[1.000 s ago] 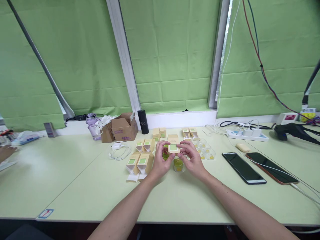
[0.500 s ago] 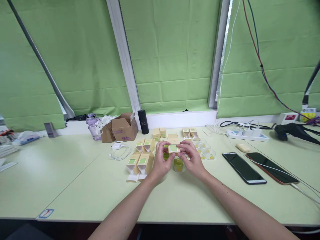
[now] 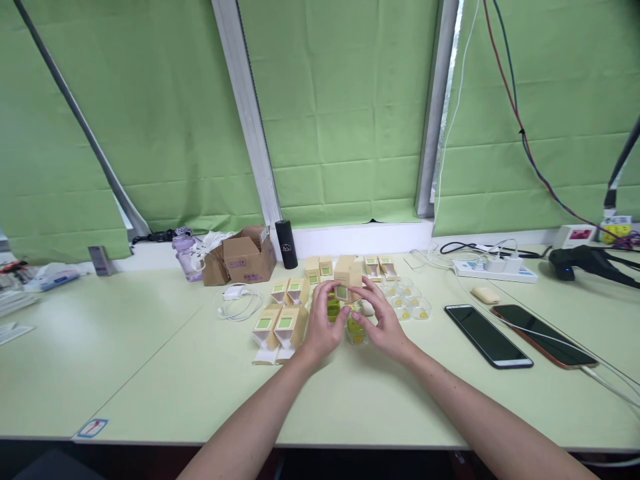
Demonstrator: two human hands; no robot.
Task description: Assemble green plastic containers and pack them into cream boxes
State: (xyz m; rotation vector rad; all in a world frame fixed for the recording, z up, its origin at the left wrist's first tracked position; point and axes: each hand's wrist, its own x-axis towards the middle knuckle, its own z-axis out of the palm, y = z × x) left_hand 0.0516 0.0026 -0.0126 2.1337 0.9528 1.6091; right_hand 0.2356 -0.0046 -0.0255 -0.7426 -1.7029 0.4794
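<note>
My left hand and my right hand hold a small tan carton with a green label between their fingertips, tilted upright above the table. Just below it stand small jars of green stuff, partly hidden by my fingers. To the left lie two open tan cartons with white flaps, and two more behind them. Other tan cartons stand further back.
Clear lidded cups sit to the right of my hands. Two phones lie at right, near a power strip with cables. A brown cardboard box, a black cylinder and a white cable are at the back left.
The carton has been turned from lying flat between my hands to standing more upright and slightly higher. A hand at the far left edge has gone from view.
</note>
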